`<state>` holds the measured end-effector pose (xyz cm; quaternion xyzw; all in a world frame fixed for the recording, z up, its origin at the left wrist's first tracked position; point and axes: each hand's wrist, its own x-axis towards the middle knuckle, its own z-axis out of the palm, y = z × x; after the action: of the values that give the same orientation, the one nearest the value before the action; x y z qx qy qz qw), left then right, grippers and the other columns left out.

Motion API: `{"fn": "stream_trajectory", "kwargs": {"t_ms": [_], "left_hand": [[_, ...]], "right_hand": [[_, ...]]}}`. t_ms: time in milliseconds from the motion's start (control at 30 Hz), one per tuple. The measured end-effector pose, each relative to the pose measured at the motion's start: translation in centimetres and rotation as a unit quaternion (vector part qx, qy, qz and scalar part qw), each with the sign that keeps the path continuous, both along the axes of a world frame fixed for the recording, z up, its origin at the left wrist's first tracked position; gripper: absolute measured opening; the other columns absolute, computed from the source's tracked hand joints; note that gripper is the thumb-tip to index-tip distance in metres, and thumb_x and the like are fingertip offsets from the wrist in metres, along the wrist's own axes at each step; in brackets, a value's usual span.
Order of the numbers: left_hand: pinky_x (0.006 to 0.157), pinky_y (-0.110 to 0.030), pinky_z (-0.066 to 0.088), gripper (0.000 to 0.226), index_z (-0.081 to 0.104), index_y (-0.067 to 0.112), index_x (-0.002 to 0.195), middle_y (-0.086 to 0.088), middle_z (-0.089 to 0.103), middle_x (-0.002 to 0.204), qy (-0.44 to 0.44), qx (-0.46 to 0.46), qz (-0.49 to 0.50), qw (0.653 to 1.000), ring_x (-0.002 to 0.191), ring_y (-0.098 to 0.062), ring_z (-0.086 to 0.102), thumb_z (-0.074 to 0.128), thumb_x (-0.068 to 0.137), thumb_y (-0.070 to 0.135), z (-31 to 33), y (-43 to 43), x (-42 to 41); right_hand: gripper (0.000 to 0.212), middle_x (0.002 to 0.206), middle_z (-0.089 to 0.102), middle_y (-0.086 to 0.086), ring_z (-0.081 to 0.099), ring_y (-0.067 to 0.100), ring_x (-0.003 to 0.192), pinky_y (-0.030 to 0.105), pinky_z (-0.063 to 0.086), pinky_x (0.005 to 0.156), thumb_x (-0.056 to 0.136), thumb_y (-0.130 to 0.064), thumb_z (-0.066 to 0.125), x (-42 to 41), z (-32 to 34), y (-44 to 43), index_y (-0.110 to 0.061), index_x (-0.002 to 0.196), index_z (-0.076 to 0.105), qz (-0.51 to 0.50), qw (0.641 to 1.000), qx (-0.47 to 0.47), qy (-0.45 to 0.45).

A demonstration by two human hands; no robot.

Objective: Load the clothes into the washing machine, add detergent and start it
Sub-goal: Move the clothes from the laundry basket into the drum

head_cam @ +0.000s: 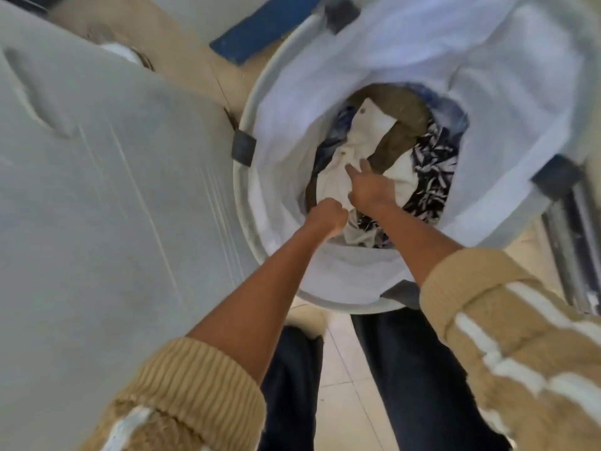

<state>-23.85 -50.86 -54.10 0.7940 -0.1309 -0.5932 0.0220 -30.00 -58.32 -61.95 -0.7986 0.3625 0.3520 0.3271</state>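
Pale floor tiles (pixel 341 369) showed under the person's legs, and both hands were down inside a round laundry hamper (pixel 247 196). The left hand (pixel 327 218) was curled into a tight fist, apparently bunching the near edge of a white garment (pixel 374 125). The right hand (pixel 370 190) lay on that same garment with two fingers stretched out straight, gripping nothing as far as could be seen. To lift well, the right hand probably needed to close on a full fold, so that the piece came up in one bundle instead of trailing. An olive garment (pixel 400 109) lay across the white one and would likely drag along, while dark patterned cloth (pixel 432 170) was packed beside them. All the clothes were in the hamper, none loaded. Its loose white liner (pixel 390 53) sagged inward over the rim and could catch a rising armful. A large grey appliance (pixel 97 190), probably the washing machine, stood just left of the hamper
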Motion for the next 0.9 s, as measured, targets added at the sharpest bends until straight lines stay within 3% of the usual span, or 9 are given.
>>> {"fn": "stream_trajectory", "kwargs": {"t_ms": [100, 167, 233, 300, 400, 567, 700, 800, 900], "left_hand": [[0.101, -0.034, 0.042, 0.044, 0.037, 0.007, 0.138, -0.016, 0.044, 0.140, 0.002, -0.004, 0.061, 0.998, 0.124, -0.031, 0.048, 0.043, 0.095, 0.017, -1.2, 1.0, 0.5], [0.099, -0.033, 0.042, 0.046, 0.036, 0.012, 0.139, -0.013, 0.044, 0.140, 0.013, -0.014, 0.111, 0.994, 0.123, -0.029, 0.049, 0.044, 0.094, 0.015, -1.0, 1.7, 0.8], [0.094, -0.034, 0.046, 0.045, 0.038, 0.014, 0.139, -0.013, 0.047, 0.138, 0.026, -0.032, 0.172, 0.984, 0.117, -0.028, 0.053, 0.044, 0.094, 0.012, -0.2, 2.2, 1.3], [0.082, -0.029, 0.048, 0.047, 0.037, 0.013, 0.138, -0.014, 0.046, 0.138, 0.049, -0.058, 0.224, 0.972, 0.109, -0.026, 0.055, 0.044, 0.093, 0.005, 1.4, 2.8, 1.5], [0.102, -0.036, 0.040, 0.066, 0.023, 0.010, 0.145, -0.013, 0.034, 0.146, 0.026, -0.111, 0.178, 0.977, 0.130, -0.027, 0.041, 0.050, 0.087, -0.006, 4.0, 4.2, 1.4], [0.110, -0.025, 0.026, 0.115, 0.008, 0.008, 0.148, 0.001, 0.023, 0.146, 0.048, -0.168, 0.071, 0.982, 0.134, -0.009, 0.022, 0.078, 0.057, 0.001, 10.0, 4.2, 0.9], [0.087, -0.013, 0.042, 0.054, 0.042, 0.006, 0.129, 0.001, 0.050, 0.120, 0.075, -0.197, 0.107, 0.972, 0.110, -0.010, 0.047, 0.067, 0.081, -0.001, 18.0, 1.1, 0.0], [0.094, -0.018, 0.042, 0.016, 0.045, 0.012, 0.103, 0.009, 0.046, 0.091, 0.063, -0.218, 0.177, 0.958, 0.083, 0.000, 0.045, 0.038, 0.097, -0.002, 24.6, 0.1, 0.6], [0.077, -0.025, 0.050, 0.008, 0.054, 0.014, 0.100, -0.007, 0.063, 0.100, 0.035, -0.240, 0.262, 0.934, 0.083, -0.010, 0.056, 0.052, 0.093, 0.012, 30.8, 0.5, 2.4]], "right_hand": [[0.074, 0.156, 0.010, 0.008, 0.036, 0.032, 0.133, 0.044, 0.040, 0.099, 0.092, -0.022, 0.051, -0.2, -2.2, 2.5, -0.027, 0.150, 0.004, 0.050, 0.995, 0.088, 0.021], [0.057, 0.146, 0.033, 0.013, 0.042, 0.033, 0.127, 0.041, 0.041, 0.097, 0.092, -0.021, 0.049, -1.0, -2.1, 3.1, -0.021, 0.145, 0.026, 0.038, 0.995, 0.090, 0.036], [0.034, 0.121, 0.055, 0.015, 0.053, 0.032, 0.110, 0.036, 0.046, 0.086, 0.088, -0.014, 0.051, -1.3, -0.7, 2.6, -0.011, 0.121, 0.057, -0.067, 0.986, 0.151, 0.015], [0.005, 0.079, 0.052, 0.014, 0.051, 0.027, 0.076, 0.028, 0.040, 0.055, 0.075, -0.001, 0.054, -1.2, 2.1, 1.5, -0.002, 0.072, 0.058, -0.165, 0.956, 0.243, -0.013], [0.017, 0.062, 0.032, 0.005, 0.030, 0.015, 0.057, 0.019, 0.022, 0.038, 0.068, 0.011, 0.051, -1.1, 8.1, -0.8, -0.006, 0.065, 0.047, -0.237, 0.926, 0.291, -0.038], [0.013, 0.052, 0.053, -0.009, 0.045, 0.011, 0.060, 0.013, 0.035, 0.045, 0.048, -0.003, 0.053, -2.3, 19.5, -3.7, -0.013, 0.054, 0.060, -0.385, 0.849, 0.324, -0.159], [0.019, 0.050, 0.058, -0.014, 0.055, 0.004, 0.056, 0.013, 0.041, 0.048, 0.050, -0.008, 0.054, -1.6, 28.3, -2.6, -0.024, 0.051, 0.064, -0.373, 0.821, 0.361, -0.239], [0.027, 0.082, 0.069, -0.010, 0.065, 0.007, 0.080, 0.018, 0.050, 0.067, 0.064, -0.016, 0.061, -1.3, 34.2, -1.8, -0.023, 0.088, 0.070, -0.399, 0.777, 0.362, -0.325], [0.037, 0.105, 0.068, 0.002, 0.067, 0.019, 0.090, 0.032, 0.055, 0.078, 0.075, -0.029, 0.067, -1.6, 39.8, -1.8, -0.029, 0.112, 0.064, -0.452, 0.700, 0.378, -0.403]]}}
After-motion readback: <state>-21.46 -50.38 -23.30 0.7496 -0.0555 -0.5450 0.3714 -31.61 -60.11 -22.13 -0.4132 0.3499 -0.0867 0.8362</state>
